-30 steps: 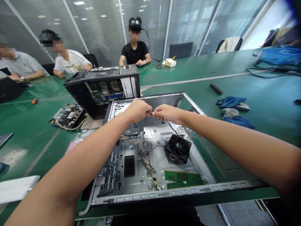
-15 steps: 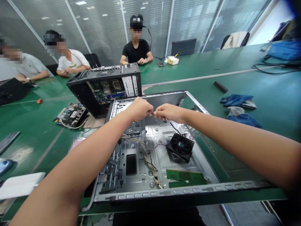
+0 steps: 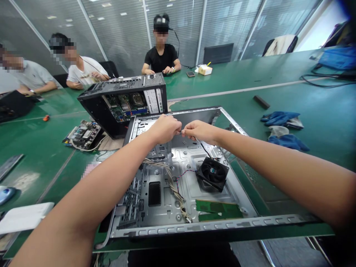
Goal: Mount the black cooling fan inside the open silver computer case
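Above an open computer case (image 3: 172, 231) lying on its side, my two hands nearly meet. My right hand (image 3: 198, 131) is closed in a pinch on a thin dark cable (image 3: 203, 147) that runs down to the corner by a black cooling fan (image 3: 213, 174). My left hand (image 3: 166, 129) is closed too, its fingertips at the cable's end; the exact grip is hidden. Below them in the case lie the fan, green memory sticks (image 3: 219, 210) and a bundle of twisted beige cables (image 3: 171, 181).
Behind the case stands a second black computer tower (image 3: 122, 104). A motherboard (image 3: 85, 135) lies left of it. Blue gloves (image 3: 287, 141) and a dark bar (image 3: 261, 102) are on the right. Several people sit across the green table (image 3: 244, 81), one in a black shirt (image 3: 160, 59).
My hands stay almost in place, with a slightly wider gap between them now. A seated person in white has raised a hand. The view has shifted slightly.
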